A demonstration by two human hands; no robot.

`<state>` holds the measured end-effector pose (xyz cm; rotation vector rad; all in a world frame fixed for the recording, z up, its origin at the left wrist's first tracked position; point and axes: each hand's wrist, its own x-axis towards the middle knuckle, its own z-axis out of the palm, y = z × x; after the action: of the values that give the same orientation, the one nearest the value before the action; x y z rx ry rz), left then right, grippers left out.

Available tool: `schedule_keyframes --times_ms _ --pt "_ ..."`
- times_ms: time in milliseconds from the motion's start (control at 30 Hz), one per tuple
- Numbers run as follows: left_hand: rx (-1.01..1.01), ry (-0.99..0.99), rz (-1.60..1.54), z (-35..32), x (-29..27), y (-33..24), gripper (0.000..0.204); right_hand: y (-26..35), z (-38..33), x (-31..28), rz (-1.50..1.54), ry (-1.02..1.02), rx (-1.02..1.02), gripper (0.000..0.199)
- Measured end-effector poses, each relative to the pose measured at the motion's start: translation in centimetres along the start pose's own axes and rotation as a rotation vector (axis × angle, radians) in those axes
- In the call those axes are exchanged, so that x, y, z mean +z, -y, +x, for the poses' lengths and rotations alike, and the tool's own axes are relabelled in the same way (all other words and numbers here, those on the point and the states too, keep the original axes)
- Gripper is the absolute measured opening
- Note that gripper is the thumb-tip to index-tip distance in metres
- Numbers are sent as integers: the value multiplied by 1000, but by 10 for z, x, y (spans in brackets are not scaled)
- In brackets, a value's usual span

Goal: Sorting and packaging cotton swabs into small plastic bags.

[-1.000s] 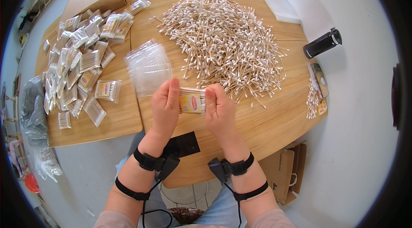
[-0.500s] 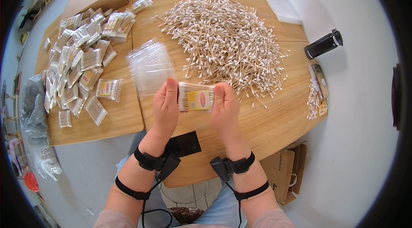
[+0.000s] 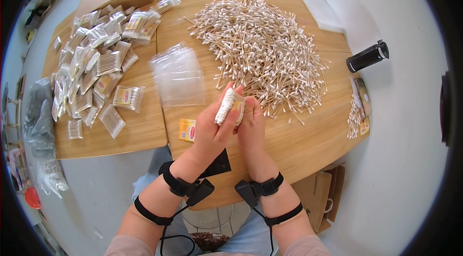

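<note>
While the left hand (image 3: 212,128) and right hand (image 3: 251,128) press together, both grip one small packet of cotton swabs (image 3: 228,105), held on end above the table (image 3: 308,135). Just left of the left hand lies a yellow label (image 3: 187,129); beyond the fingers spread loose swabs (image 3: 260,51) and empty bags (image 3: 178,75).

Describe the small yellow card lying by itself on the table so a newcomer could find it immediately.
Start at the big heap of loose cotton swabs on the wooden table, then drop to the near edge beside the left hand. The small yellow card lies flat there, alone, unlike the filled packets piled farther left.
</note>
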<state>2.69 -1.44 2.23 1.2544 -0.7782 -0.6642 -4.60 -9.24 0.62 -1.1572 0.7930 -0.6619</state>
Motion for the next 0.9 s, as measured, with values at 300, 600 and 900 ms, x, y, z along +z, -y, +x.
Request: schedule_keyframes --times_ms 300,600,900 --pt "454 -52 365 1 9 -1 52 -22 2 -5 69 57 -165 40" --pt "274 -159 290 1 1 -9 37 -16 4 3 -55 -36 -133 37" --pt "-215 -355 -510 22 -64 1 28 11 13 -28 -55 42 -79 34"
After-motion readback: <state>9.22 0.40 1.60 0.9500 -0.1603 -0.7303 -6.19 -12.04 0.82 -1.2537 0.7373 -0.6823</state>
